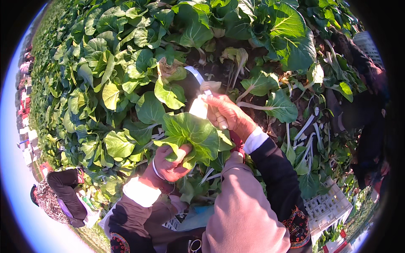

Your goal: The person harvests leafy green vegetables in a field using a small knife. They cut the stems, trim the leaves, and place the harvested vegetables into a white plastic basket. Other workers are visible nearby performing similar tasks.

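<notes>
My left hand (172,161), with a pale bangle at the wrist, grips the leafy top of a bok choy plant (196,132). The plant's pale, sunlit stem base (198,107) points away from me and touches the thumb side of my right hand (229,114). In that right hand is a small sickle (195,74). Its bright curved blade extends beyond my fingers and bends left, while the end of its light handle shows below my fist. Glare hides exactly where the blade meets the stem. A wilted brownish leaf (210,85) lies by the blade.
Dense leafy greens (95,69) fill the left and far side. Cut leaves and white stalks (305,126) litter the soil at right. A white plastic crate (329,205) stands lower right, another crate (367,44) upper right. A person (60,196) bends at lower left; a dark-clothed person (364,126) is at right.
</notes>
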Tool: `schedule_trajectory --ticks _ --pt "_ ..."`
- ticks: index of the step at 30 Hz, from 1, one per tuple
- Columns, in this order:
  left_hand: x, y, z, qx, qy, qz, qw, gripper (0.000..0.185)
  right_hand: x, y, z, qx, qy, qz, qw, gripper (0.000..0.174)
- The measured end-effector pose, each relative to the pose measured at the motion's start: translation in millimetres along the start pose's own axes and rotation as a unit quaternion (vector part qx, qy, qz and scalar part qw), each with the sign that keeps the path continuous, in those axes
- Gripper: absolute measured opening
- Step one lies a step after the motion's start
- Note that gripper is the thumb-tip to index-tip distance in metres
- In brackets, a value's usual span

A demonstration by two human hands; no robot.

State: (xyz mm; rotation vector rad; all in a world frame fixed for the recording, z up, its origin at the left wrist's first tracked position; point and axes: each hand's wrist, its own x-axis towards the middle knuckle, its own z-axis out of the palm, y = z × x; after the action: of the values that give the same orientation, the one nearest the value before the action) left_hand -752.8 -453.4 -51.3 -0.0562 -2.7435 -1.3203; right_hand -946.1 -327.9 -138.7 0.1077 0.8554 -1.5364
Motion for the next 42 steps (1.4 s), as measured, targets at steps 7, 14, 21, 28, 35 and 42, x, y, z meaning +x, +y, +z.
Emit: schedule_trajectory --ticks 7,14,21,28,35,42 --pt "-8 14 -5 0.174 -0.071 0.196 0.962 0.019 -4 -11 -23 0.138 -0.037 -0.135 0.980 0.020" --pt "18 16 -45 -0.024 0.243 -0.136 0.960 0.024 -2 -3 -21 0.152 0.013 -0.120 0.981 0.020" --pt "74 -38 24 -0.490 -0.050 -0.370 0.788 0.044 6 7 -7 0.070 -0.074 -0.118 0.988 0.030" --pt "76 -33 -36 0.137 0.050 -0.143 0.979 0.026 5 22 -45 -0.429 0.371 -0.228 0.791 0.022" --pt "183 -28 -38 0.266 0.036 0.010 0.963 0.032 85 -25 -76 -0.214 0.357 -0.201 0.887 0.022" --pt "290 -80 -2 0.564 -0.224 0.042 0.794 0.018 131 -70 -95 -0.431 0.380 -0.300 0.761 0.021"
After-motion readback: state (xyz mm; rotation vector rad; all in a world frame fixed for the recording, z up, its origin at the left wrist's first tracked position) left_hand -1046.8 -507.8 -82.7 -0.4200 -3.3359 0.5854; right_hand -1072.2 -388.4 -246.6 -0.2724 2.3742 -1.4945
